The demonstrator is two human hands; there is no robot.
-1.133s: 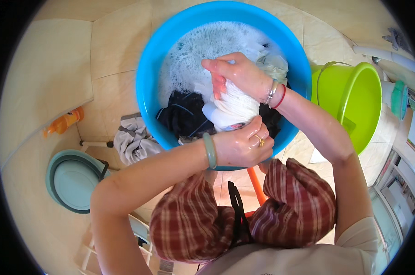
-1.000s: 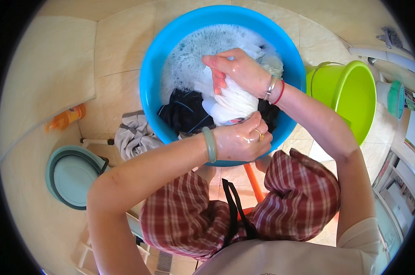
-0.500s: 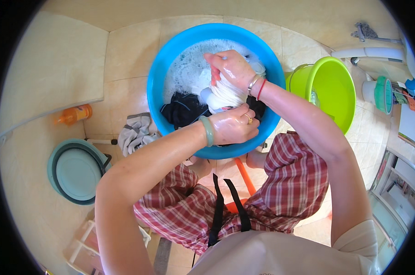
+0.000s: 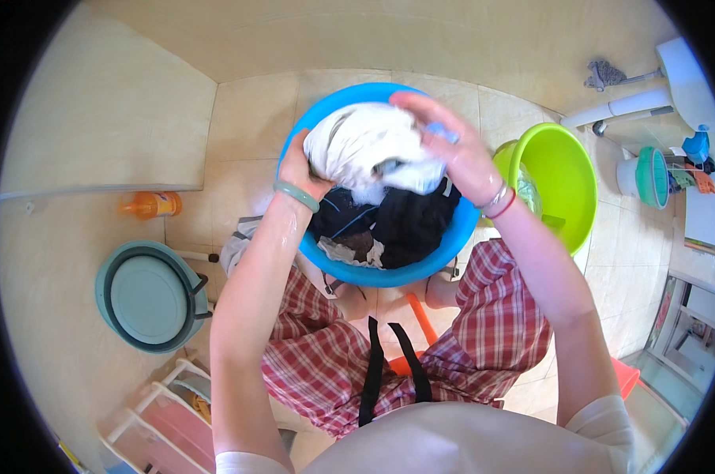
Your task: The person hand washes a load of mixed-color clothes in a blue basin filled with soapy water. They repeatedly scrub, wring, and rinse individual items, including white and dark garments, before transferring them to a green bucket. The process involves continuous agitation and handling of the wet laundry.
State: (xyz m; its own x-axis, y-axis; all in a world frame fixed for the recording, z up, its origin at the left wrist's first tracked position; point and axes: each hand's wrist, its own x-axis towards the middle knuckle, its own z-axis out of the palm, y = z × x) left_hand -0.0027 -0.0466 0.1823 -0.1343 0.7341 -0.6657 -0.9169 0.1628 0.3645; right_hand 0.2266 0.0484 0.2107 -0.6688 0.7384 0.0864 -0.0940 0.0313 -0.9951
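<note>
Both hands hold a bunched white garment above the far half of the blue basin; the garment is wet and wadded into a rounded mass, clear of the contents below it. The left hand is curled around the garment's left end, fingers closed into the cloth; a pale green bangle sits on that wrist. The right hand lies over the garment's right end, fingers bent and pressed down on the cloth; a silver bracelet and a red band circle that wrist.

Inside the basin, under the garment, lies dark clothing with a lighter piece near the front wall. The basin stands on the tiled floor between the person's knees, which are covered by red plaid fabric. A lime-green bucket stands just beside the basin on the right; a grey cloth lies on the floor at the basin's left edge. Further left, well apart, stand an orange bottle and a teal tub.
</note>
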